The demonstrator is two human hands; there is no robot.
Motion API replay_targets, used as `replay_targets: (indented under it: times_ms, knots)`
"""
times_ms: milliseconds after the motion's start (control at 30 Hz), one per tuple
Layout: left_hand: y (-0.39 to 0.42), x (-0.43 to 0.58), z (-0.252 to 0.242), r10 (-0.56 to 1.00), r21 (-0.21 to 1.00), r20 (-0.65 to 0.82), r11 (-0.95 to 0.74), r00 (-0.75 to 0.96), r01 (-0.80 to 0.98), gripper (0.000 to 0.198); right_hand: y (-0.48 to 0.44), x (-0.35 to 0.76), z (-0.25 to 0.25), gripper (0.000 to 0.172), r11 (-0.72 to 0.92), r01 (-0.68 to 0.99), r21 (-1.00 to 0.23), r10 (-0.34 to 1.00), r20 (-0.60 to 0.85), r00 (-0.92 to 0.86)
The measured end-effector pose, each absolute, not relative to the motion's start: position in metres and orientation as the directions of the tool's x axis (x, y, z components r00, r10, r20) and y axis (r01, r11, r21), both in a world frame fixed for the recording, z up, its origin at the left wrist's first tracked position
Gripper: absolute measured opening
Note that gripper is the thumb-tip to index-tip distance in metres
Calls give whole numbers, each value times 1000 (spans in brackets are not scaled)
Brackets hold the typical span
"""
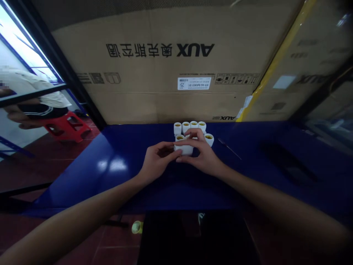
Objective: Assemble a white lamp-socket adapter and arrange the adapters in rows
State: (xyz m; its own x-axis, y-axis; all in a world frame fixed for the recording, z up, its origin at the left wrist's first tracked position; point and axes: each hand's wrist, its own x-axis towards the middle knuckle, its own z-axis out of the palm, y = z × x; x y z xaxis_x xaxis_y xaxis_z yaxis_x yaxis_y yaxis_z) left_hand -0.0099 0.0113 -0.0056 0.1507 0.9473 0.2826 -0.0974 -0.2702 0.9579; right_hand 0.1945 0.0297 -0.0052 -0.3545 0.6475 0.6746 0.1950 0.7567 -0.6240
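Observation:
My left hand [157,160] and my right hand [205,156] meet over the blue table, fingers curved around a small white cup [186,150] between them. The right fingers arch over its top, while the left fingertips press on its near left side. Just behind it stands another white cup with a yellow inside [180,138], partly hidden. Beyond my hands is a back row of several similar cups [193,125]. One more cup [209,139] sits right beside my right hand. What lies directly under the right fingers is hidden.
A thin stick-like tool [229,148] lies to the right on the blue table [118,187]. Farther right is a dark flat object [288,162]. A large cardboard box [154,81] stands along the back edge. At far left, a person sits on a red stool [66,129].

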Motion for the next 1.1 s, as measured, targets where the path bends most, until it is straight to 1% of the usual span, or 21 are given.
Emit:
replay_targets:
  times_ms: [100,167,200,267,433,533,600,700,833,933,1033,1100]
  knots:
    - [9,-12,-5,917,925,380,-377,122,-54,32,35,202,-6,58,551,-20,-834,755,509,-413]
    - [9,-15,-6,885,889,454,-458,103,20,29,39,206,-9,60,411,-119,-904,785,418,-457]
    - [8,-17,-6,865,866,490,-497,105,58,28,41,207,-10,60,372,-140,-918,796,393,-461]
    - [8,-21,-7,818,811,560,-573,128,119,27,41,208,-10,59,346,-153,-926,811,377,-448]
    - [7,-26,-4,693,658,702,-720,166,221,23,33,204,-6,54,379,-202,-903,798,429,-424]
    - [7,-26,-2,656,617,734,-752,176,231,22,29,201,-3,52,395,-205,-895,787,445,-427]
    - [6,-25,-1,666,627,725,-744,177,231,22,28,201,-3,54,403,-195,-894,792,448,-414]
    - [4,-24,0,708,676,683,-706,179,213,21,29,200,-7,53,411,-189,-892,807,452,-380]
    - [4,-24,-2,776,764,603,-628,184,146,22,32,198,-13,46,414,-195,-889,822,457,-340]
    - [8,-23,-4,835,840,524,-539,166,63,24,34,197,-14,45,408,-173,-896,827,443,-345]
    - [15,-20,-4,896,906,423,-420,135,-48,28,34,195,-10,50,413,-113,-904,823,423,-378]
    - [18,-19,-2,920,926,376,-369,105,-86,30,34,194,-7,55,396,-106,-912,834,406,-374]
